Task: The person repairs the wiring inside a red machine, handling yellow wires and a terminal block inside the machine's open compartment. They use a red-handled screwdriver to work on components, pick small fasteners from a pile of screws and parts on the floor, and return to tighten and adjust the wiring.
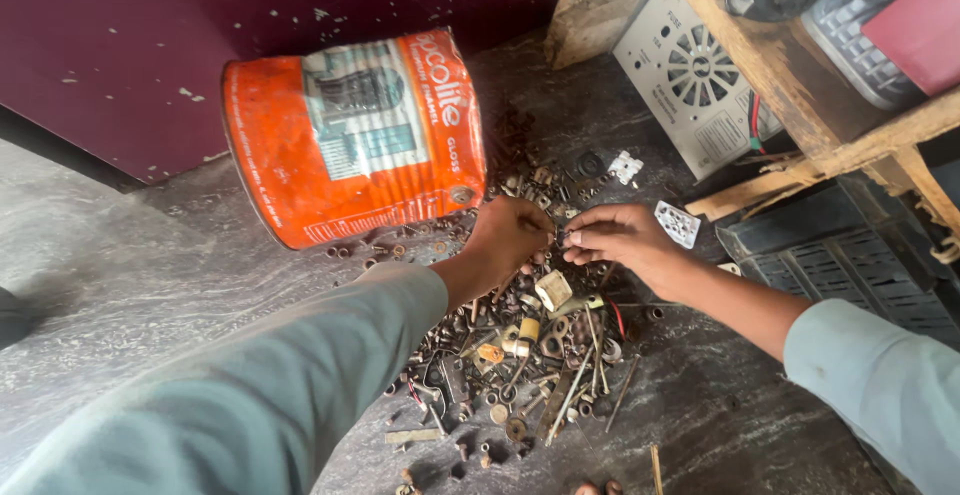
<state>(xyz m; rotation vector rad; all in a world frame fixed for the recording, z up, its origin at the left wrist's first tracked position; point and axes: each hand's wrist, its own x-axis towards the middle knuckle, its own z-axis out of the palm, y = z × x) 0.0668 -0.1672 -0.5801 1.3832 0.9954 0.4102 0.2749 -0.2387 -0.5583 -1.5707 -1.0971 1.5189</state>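
Both of my hands are down over the heap of loose hardware (520, 355) that lies spread on the grey stone floor (150, 275); I take the orange paint tin (355, 140) as my reference for all positions. The tin lies on its side, its label facing up, with the heap spilling away from its lower right rim. My left hand (508, 235) sits just right of and below the tin, knuckles up, its fingers curled in tight toward the palm; whatever they hold is hidden from me, so I cannot tell whether anything is gripped. My right hand (618, 237) lies further right of the tin, fingertips all but meeting those of the left hand, the fingers (585, 240) drawn together in a pinch over a small dark piece that is too small to identify. The heap itself holds rusty nuts, washers, screws, thin rods, a cream-coloured block (552, 290) and bits of wire, most of it below the two hands. Two small white plastic parts (676, 223) lie right of the tin, beyond the heap's edge. Further right stand a grey ventilated metal box (690, 75), wooden slats (800, 85) and a dark plastic crate (850, 255).
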